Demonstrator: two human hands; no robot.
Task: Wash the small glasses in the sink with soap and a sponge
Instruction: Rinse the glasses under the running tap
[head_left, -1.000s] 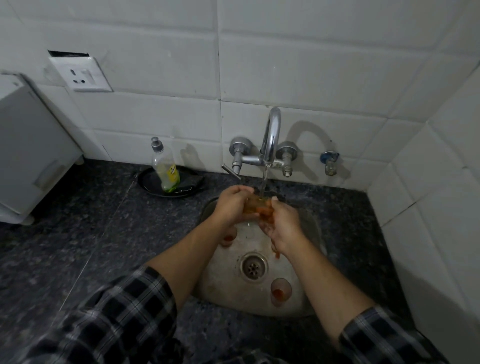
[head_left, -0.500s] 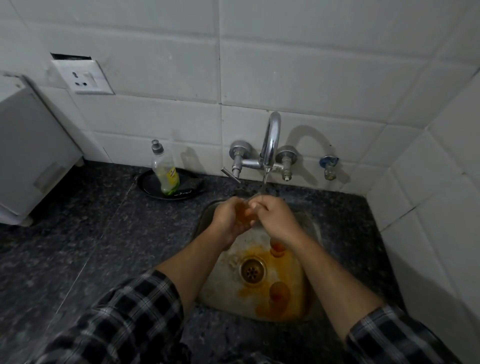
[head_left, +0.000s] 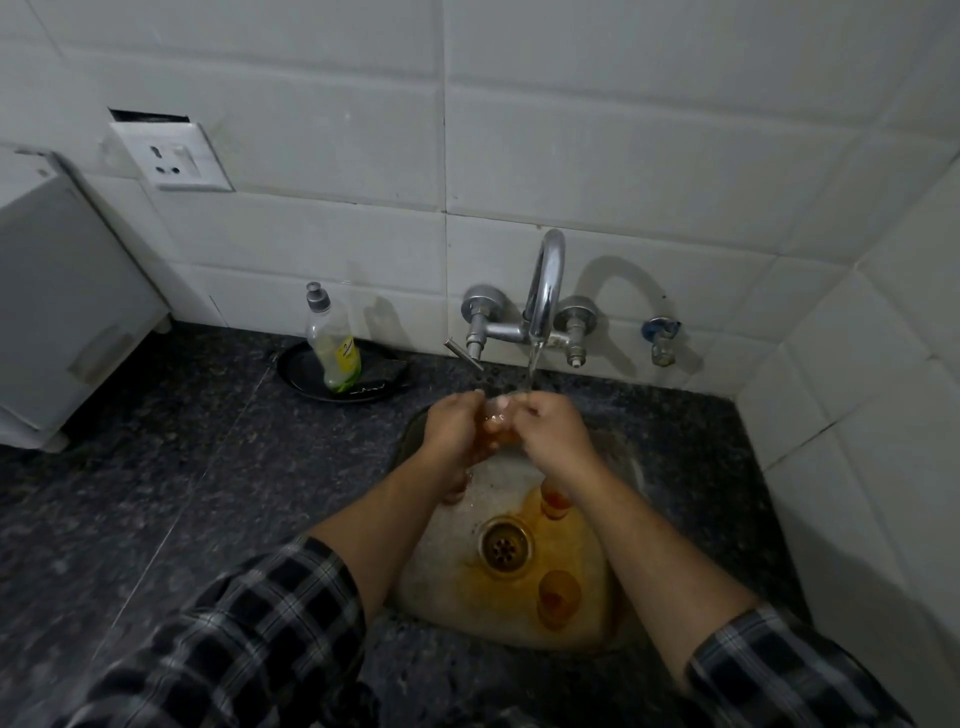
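My left hand (head_left: 453, 432) and my right hand (head_left: 551, 432) both grip one small glass (head_left: 497, 427) under the running tap (head_left: 543, 296), over the back of the steel sink (head_left: 618, 457). The glass looks amber-tinted and is mostly hidden by my fingers. Two more small glasses with orange liquid sit in the basin: one (head_left: 556, 503) beside my right wrist, one (head_left: 558, 597) in front of the drain (head_left: 505, 545). An orange stain spreads over the sink floor around the drain. The soap bottle (head_left: 332, 347) stands on a black plate (head_left: 298, 376), with a dark sponge (head_left: 387, 370) beside it.
Dark granite counter (head_left: 182, 493) surrounds the sink. A white appliance (head_left: 62, 306) stands at the far left. A wall socket (head_left: 171, 156) sits on the tiled wall, and a small blue-handled valve (head_left: 660, 338) is right of the tap. A tiled side wall closes the right.
The glass was tipped and orange liquid poured into the basin, staining it around the drain. My hands stayed under the stream, turning the glass between them.
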